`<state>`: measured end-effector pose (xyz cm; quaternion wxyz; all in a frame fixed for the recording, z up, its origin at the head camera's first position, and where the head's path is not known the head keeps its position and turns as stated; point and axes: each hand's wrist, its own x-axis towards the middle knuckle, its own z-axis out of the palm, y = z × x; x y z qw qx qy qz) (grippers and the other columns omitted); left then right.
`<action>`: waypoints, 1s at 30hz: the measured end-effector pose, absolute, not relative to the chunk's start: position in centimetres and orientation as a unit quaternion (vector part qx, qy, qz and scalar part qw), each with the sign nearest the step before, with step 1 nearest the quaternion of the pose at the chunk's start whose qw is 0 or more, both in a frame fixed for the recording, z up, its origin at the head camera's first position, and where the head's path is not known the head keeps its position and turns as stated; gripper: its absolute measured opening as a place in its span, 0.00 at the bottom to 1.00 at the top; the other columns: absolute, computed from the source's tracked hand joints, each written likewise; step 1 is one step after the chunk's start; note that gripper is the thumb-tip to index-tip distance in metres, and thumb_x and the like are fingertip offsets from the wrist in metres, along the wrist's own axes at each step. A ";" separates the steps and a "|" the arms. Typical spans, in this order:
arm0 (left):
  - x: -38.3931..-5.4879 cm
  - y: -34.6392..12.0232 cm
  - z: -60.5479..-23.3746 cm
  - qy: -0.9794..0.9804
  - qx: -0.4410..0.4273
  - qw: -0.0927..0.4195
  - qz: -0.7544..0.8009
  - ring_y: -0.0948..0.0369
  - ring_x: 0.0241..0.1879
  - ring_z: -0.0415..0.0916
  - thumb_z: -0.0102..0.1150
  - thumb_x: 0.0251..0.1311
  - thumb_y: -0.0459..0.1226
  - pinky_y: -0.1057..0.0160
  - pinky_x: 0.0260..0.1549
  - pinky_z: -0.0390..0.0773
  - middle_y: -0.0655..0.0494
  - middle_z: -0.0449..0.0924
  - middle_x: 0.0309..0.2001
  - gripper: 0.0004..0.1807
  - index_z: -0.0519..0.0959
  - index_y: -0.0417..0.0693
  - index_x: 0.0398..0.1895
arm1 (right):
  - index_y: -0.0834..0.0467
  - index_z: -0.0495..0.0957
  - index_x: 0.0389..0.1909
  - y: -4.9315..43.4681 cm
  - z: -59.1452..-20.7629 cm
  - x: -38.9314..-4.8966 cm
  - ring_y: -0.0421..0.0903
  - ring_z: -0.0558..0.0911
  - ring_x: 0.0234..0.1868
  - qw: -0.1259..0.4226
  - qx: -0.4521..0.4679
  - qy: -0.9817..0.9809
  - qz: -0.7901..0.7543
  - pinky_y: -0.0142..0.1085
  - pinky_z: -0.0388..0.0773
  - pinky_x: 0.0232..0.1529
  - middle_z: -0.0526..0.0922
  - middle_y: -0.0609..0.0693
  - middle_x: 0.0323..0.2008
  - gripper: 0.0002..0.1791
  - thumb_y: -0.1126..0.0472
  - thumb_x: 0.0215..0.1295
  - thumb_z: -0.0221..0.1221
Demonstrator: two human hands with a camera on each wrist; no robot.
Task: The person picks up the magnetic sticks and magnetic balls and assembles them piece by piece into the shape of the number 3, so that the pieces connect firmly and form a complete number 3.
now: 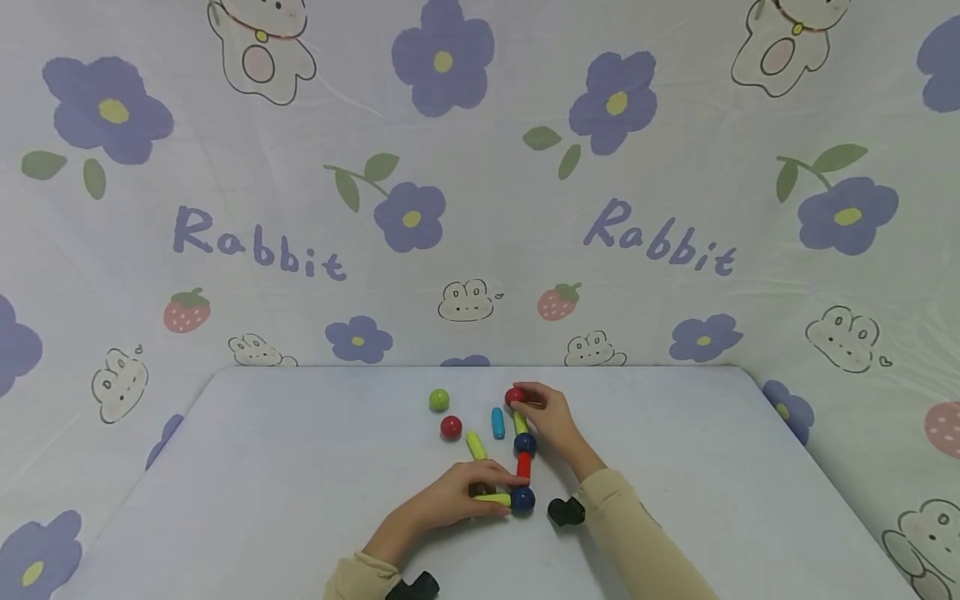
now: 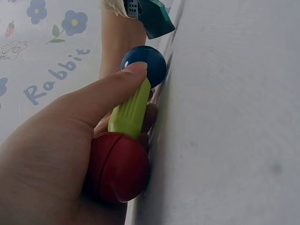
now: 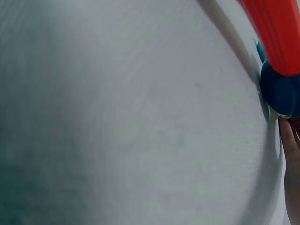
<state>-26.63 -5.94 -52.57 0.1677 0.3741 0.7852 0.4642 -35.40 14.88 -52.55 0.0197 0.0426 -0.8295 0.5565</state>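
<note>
A bent chain of rods and balls lies on the table. At its far end my right hand (image 1: pixel 552 417) pinches a red ball (image 1: pixel 513 397), which meets a yellow-green rod (image 1: pixel 521 422). A blue ball (image 1: pixel 525 444), a red rod (image 1: pixel 524 468) and a nearer blue ball (image 1: pixel 522 500) follow. My left hand (image 1: pixel 457 496) grips the yellow-green rod (image 2: pixel 129 112) that runs left from that nearer ball. Against its palm sits another red ball (image 2: pixel 119 166), mostly hidden in the head view. The right wrist view shows the red rod (image 3: pixel 276 37) and blue ball (image 3: pixel 281 91).
Beyond my left hand lies another yellow-green rod (image 1: pixel 476 444); its near end is hidden. A loose blue rod (image 1: pixel 498 423), a red ball (image 1: pixel 451 427) and a green ball (image 1: pixel 439 400) stand farther back on the white table (image 1: pixel 300 450).
</note>
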 end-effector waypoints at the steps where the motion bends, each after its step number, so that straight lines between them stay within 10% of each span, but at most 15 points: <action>1: -26.6 -5.9 -52.6 0.785 0.374 0.168 0.464 0.71 0.45 0.73 0.66 0.59 0.41 0.73 0.47 0.75 0.64 0.81 0.52 0.24 0.78 0.62 0.60 | 0.59 0.76 0.60 14.9 -52.6 -35.4 0.53 0.79 0.60 0.020 0.043 -0.829 0.558 0.45 0.75 0.63 0.81 0.58 0.56 0.22 0.63 0.64 0.63; 30: -27.0 -5.0 -52.1 0.814 0.310 0.141 0.471 0.68 0.29 0.74 0.64 0.62 0.46 0.73 0.31 0.76 0.56 0.81 0.54 0.29 0.70 0.61 0.67 | 0.60 0.76 0.58 14.8 -52.6 -35.5 0.54 0.79 0.57 0.039 0.054 -0.855 0.515 0.47 0.76 0.62 0.81 0.59 0.55 0.21 0.65 0.63 0.63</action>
